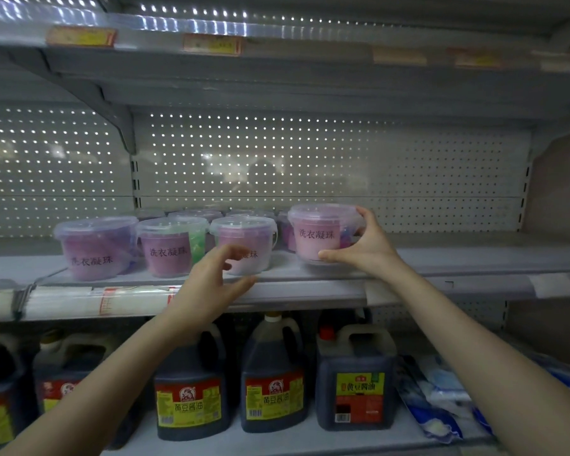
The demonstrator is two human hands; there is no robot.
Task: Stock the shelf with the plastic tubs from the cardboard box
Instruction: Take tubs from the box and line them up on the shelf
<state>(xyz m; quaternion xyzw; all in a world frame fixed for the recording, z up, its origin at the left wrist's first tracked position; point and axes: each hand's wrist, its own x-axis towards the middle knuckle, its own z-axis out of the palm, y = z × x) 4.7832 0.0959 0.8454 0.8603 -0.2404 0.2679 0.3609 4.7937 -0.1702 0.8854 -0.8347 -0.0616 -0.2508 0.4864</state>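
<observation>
The plastic tub (pixel 323 235), clear-lidded with pink contents and printed characters, sits in the grip of the right hand (pixel 372 248): thumb under its lower front edge, fingers curled round its right side and up to the rim. Its base is at or just above the shelf (pixel 474 258); I cannot tell whether it has touched down.

Just left of that grip three matching tubs stand in a front row: the nearest tub (pixel 244 238), a middle tub (pixel 170 246) with green showing at its side, and the far-left tub (pixel 96 248). Behind the grip and to its left, a back row of tubs (pixel 195 213) is partly visible.

The left hand (pixel 211 278) hovers in front of the nearest tub, fingers loosely spread and holding nothing; whether it touches that tub is unclear.

Right of the grip the shelf board runs on with no tubs showing. Below the grip stand soy sauce jugs (pixel 273 373).

Judging by this, stocking is well under way, with the fourth front tub being placed. The cardboard box is out of view, so how many remain cannot be told.
</observation>
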